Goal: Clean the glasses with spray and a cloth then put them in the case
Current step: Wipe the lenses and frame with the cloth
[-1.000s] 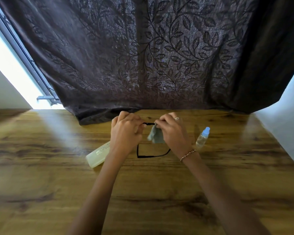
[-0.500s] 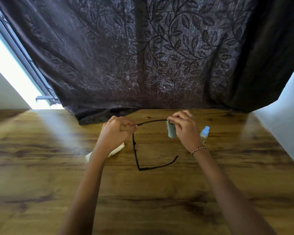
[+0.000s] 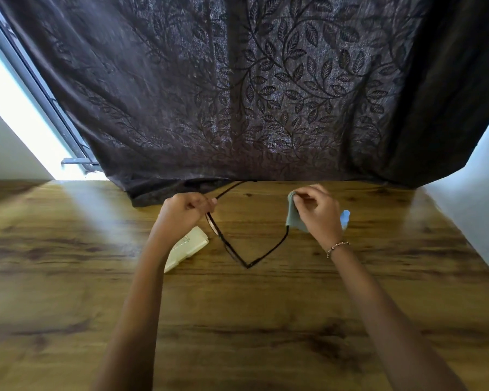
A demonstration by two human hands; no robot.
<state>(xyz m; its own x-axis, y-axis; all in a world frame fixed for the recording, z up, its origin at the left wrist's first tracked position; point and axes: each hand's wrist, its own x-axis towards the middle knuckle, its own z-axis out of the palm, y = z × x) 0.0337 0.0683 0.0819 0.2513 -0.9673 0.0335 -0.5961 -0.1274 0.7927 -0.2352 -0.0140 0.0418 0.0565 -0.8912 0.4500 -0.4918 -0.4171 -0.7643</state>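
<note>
Left hand [image 3: 185,211] is pinching the black glasses [image 3: 232,248] above the desk [image 3: 68,277]; right hand [image 3: 318,211] is pinching the pale cloth [image 3: 294,220] around one temple tip, case [image 3: 188,246] lying beside.

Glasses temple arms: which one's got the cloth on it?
The near temple arm, whose tip disappears into the grey cloth pinched by the right hand. The far temple arm points bare toward the curtain.

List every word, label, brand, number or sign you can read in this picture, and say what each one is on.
No text can be read.
Glasses case: a small printed mark on its lid, too blurred to read.
Spray bottle: mostly hidden behind the right hand; no label visible.
Cloth, glasses, curtain, table: no writing.
</note>
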